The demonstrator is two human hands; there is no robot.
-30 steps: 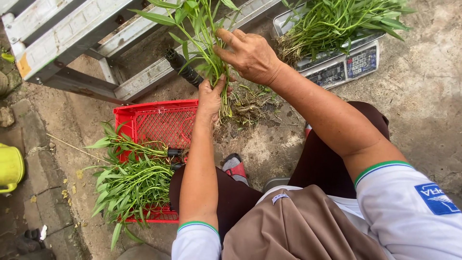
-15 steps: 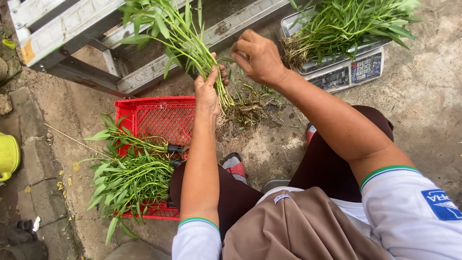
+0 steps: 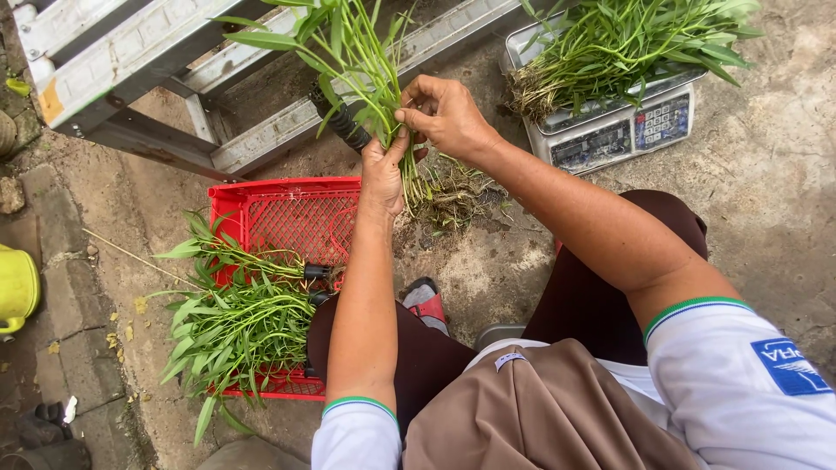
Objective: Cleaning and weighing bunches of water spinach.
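Both hands, left hand (image 3: 383, 170) and right hand (image 3: 446, 113), now clench the greens (image 3: 361, 61) upright above the roots (image 3: 448, 193), the right having dropped from their top to the stems beside the crate (image 3: 292, 222).

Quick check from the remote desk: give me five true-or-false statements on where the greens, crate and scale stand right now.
1. Both hands grip one bunch of leafy greens. True: left hand and right hand meet on its stems.
2. The red crate is empty. False: more green stalks lie across it.
3. The scale carries a pile of greens. True.
4. The held bunch rests on the scale. False: it is held up, apart from the scale.
5. The crate sits on the person's right. False: it sits on their left.
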